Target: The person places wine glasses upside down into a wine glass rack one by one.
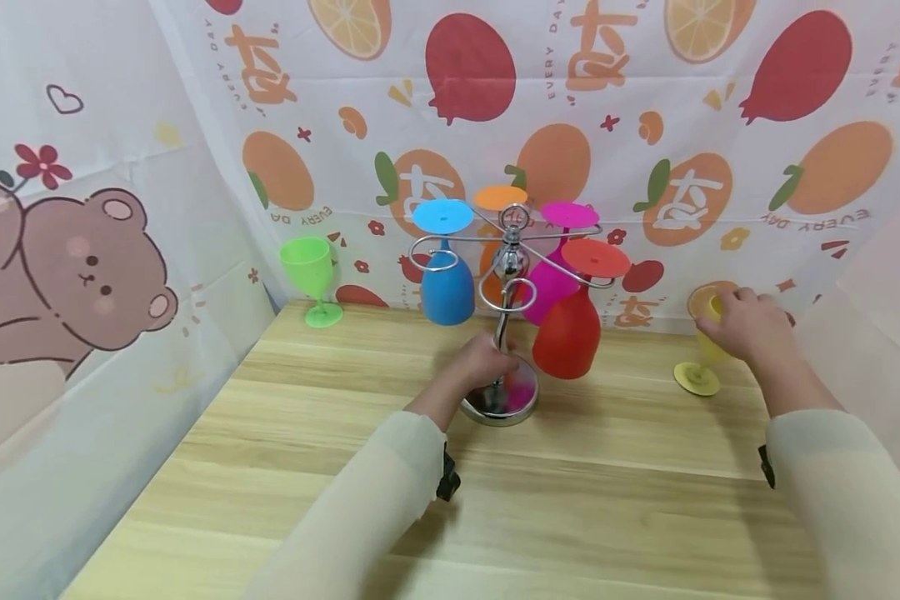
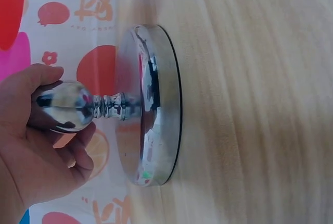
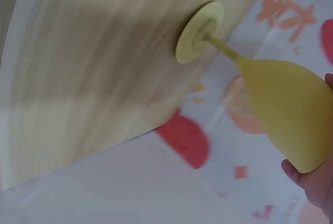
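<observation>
A chrome wine-glass rack (image 1: 504, 408) stands on the wooden table, its round base flat on the surface. My left hand (image 1: 483, 363) grips its post low down, thumb and fingers around the rounded metal bulb (image 2: 65, 107) in the left wrist view. Upside down from the rack's wire arms hang a blue goblet (image 1: 447, 292), an orange goblet (image 1: 501, 197), a magenta goblet (image 1: 551, 287) and a red goblet (image 1: 567, 335). To the right, my right hand (image 1: 753, 325) holds a yellow goblet (image 3: 286, 104) by its bowl near the rim. That goblet is upright, foot down at the table.
A green goblet (image 1: 307, 267) stands upright at the table's back left corner. Behind the wooden table (image 1: 570, 508) hangs a fruit-print cloth (image 1: 622, 100), and a bear-print cloth (image 1: 82, 275) covers the left side. Two wire loops on the rack's near side carry no goblet.
</observation>
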`<state>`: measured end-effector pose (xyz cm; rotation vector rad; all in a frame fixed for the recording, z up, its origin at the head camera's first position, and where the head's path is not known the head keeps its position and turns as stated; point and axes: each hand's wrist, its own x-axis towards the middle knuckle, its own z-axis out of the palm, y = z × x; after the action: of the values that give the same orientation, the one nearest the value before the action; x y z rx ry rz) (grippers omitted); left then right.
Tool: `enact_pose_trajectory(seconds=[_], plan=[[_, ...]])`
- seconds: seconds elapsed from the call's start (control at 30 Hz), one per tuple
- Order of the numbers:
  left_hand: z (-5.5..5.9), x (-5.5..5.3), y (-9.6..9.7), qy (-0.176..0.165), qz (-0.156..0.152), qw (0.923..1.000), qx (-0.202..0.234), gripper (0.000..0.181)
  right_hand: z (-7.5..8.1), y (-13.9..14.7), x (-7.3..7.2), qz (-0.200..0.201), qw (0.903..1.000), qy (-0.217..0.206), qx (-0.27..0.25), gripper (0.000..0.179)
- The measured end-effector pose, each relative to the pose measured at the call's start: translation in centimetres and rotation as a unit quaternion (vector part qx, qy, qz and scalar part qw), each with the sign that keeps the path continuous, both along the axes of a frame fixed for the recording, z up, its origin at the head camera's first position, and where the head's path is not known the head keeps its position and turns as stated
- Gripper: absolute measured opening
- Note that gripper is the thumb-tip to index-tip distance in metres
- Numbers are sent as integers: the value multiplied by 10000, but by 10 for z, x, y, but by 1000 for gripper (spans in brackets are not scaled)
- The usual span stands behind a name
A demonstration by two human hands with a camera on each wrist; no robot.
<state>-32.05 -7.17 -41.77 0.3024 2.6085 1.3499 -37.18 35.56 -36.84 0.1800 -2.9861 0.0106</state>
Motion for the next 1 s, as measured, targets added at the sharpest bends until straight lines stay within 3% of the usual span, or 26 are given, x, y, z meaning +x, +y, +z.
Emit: enact_pose_trajectory(seconds=[0.2,0.37,0.5,0.63,0.73,0.83,1.0], plan=[[-3,0,0,151,-36,9998,113,14,18,-28,39,708,9952,673,-97,68],[-6,-2,0,271,-141,9994,161,17,36,-48,83,1206,9800,1569,-213,61],[-12,-1,-2,557,-45,9984,56,16,49,-73,118,1911,9500,2398,-594,63],[-11,7,-8,1074,287,9890,-974,26,56,-101,143,2510,9168,2931,-1026,65],[-4,14,-11,1350,293,9780,-1564,30,58,-119,158,2574,9058,3055,-1412,64],[3,20,-16,1468,4,9808,-1281,31,55,-134,168,2626,8954,3006,-1975,63],[14,37,-27,1365,-307,9899,-229,51,50,-155,178,2718,8814,2599,-2859,65]])
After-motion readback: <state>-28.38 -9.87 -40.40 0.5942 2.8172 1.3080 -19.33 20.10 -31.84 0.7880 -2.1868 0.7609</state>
